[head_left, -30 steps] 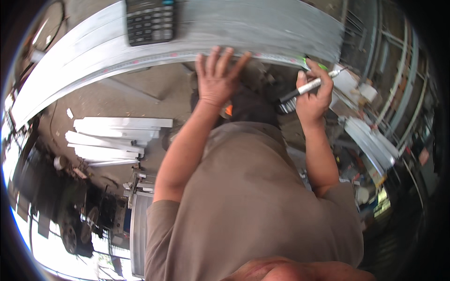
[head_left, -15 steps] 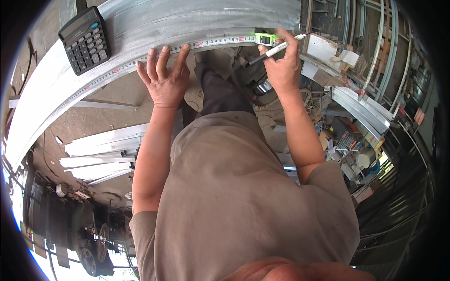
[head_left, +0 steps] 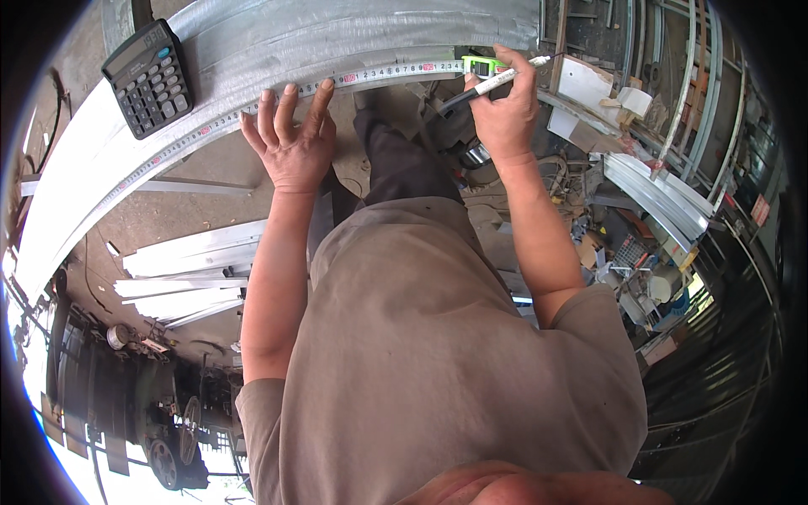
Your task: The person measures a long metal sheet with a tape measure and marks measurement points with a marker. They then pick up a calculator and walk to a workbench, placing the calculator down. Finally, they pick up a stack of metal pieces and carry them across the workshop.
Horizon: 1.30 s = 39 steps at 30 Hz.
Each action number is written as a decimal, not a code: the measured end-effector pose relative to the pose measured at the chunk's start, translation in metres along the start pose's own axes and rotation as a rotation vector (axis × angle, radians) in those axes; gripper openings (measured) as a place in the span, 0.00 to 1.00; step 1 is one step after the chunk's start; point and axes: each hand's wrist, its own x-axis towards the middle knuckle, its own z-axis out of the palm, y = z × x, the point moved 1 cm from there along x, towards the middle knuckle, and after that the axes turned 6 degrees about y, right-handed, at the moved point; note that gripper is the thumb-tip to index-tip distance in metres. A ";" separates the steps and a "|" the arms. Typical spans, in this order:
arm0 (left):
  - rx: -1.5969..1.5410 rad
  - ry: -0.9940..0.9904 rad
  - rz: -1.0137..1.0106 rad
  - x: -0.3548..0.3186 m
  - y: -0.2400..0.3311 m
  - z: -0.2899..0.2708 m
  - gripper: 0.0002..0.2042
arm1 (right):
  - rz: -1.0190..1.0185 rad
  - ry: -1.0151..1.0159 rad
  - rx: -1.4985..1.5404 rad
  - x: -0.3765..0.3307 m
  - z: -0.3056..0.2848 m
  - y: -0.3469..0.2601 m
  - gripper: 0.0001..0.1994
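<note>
Tape measure (head_left: 383,72): along near edge of metal surface (head_left: 362,34); long axis left-right, case (head_left: 476,65) at right end. Left grip (head_left: 296,156): spread, fingertips at tape measure. Right grip (head_left: 509,122): pinching marker (head_left: 495,83) beside case.

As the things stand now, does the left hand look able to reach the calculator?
Probably yes. The left hand grips no tool, only resting its fingertips at the measuring tape, and the calculator lies to its left on the metal surface, with nothing standing between them.
</note>
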 end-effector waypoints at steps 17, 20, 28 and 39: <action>0.050 -0.098 0.032 -0.001 -0.002 -0.005 0.31 | -0.094 -0.002 -0.020 0.000 -0.001 -0.007 0.30; 0.036 -0.125 0.026 0.001 0.000 -0.010 0.30 | -0.186 0.107 0.005 -0.002 -0.005 -0.016 0.29; -0.097 0.019 0.039 0.017 -0.010 -0.052 0.29 | -0.265 0.185 0.094 -0.033 -0.024 -0.059 0.30; -0.124 -0.162 0.059 -0.002 -0.059 -0.167 0.19 | -0.292 -0.012 0.240 -0.098 -0.037 -0.145 0.30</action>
